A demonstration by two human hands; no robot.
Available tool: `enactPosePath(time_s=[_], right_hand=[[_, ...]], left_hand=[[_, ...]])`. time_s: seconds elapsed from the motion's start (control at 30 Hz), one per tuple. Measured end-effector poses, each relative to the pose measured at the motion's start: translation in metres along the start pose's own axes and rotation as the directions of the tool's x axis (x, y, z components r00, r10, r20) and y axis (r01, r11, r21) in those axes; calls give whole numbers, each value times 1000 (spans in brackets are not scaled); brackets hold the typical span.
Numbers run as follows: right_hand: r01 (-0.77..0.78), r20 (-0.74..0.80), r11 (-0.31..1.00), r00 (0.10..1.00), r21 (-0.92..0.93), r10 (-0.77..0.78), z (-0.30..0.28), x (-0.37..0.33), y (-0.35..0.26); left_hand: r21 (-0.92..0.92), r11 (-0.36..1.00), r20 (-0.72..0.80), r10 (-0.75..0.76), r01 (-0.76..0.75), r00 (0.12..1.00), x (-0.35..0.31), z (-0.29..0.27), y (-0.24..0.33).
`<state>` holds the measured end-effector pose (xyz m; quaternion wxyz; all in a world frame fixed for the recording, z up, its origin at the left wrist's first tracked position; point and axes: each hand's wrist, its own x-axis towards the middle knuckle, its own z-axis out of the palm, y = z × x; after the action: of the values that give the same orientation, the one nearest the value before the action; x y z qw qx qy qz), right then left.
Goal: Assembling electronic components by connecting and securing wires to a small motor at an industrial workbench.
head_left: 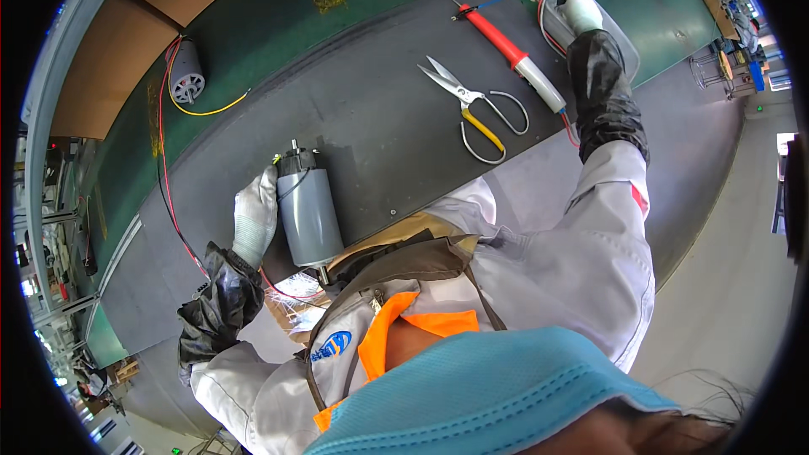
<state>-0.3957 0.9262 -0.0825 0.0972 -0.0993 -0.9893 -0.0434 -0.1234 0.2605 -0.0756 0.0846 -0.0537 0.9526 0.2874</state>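
A grey cylindrical electric motor (310, 215) lies near the table's front edge, its shaft end pointing away from me. My left hand (255, 212), in a white glove, is closed against the motor's far left end, where a small yellow-green bit shows at the fingertips. At the far right, my right hand (581, 13), also gloved, reaches into a grey tray (625, 52); its fingers are hidden there. Between the hands lie scissors (472, 105) with one yellow handle, blades partly spread. Beside them rests a red and white pen-shaped tool (511, 55) with wires at both ends.
Another motor housing (185, 72) with red and yellow wires sits at the back left on the green surface (253, 21). Red and black wires (168, 194) run along the table's left. A brown panel (105, 67) stands behind. Red and blue cables hang near the tray.
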Motion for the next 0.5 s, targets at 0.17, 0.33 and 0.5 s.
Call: enactPosePath(time_s=[0.17, 0.33, 0.5], right_hand=[[76, -108, 967, 993, 243, -51, -24, -32, 7], [62, -188, 453, 952, 890, 240, -117, -104, -51], [79, -75, 35, 991, 996, -114, -162, -208, -157]], left_hand=[[31, 999, 64, 3, -5, 998, -1, -4, 2], [37, 995, 166, 89, -96, 982, 3, -11, -9], [-276, 955, 235, 174, -106, 956, 20, -6, -18]])
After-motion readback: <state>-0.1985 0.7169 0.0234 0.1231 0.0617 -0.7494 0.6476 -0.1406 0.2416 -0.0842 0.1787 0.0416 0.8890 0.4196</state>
